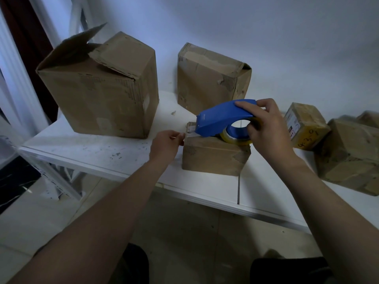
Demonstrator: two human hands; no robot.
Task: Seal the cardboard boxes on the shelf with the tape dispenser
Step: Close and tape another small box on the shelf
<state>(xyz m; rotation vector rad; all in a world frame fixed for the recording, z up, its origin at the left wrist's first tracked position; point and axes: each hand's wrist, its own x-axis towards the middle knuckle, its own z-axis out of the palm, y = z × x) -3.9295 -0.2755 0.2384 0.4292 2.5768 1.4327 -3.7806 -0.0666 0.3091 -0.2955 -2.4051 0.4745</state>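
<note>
Several cardboard boxes on a white shelf [102, 154], with the small box [213, 156] near the front edge taken as landmark. On top of the small box sits the blue tape dispenser [223, 117], nose towards its left end, clear tape roll [235, 138] down on the lid. Right grip [266, 128] wrapped round the dispenser's handle. Left grip [167, 142] just left of the small box, seemingly pinching the tape end [191, 134] at the upper left edge.

Risks losing the tape end from so light a pinch and letting it curl back. Risks a crooked strip off the seam if pulled askew. Could drag the unbraced small box along the shelf or over the front edge.

Behind and left of the small box, a tall box [102, 95] with flaps up, unsealed. Directly behind, a battered box [209, 78]. To the right, a labelled box [305, 128]. Shelf scuffed and speckled with dark marks; pale wall [266, 27] behind; tiled floor [184, 222] below; dim bluish light.
</note>
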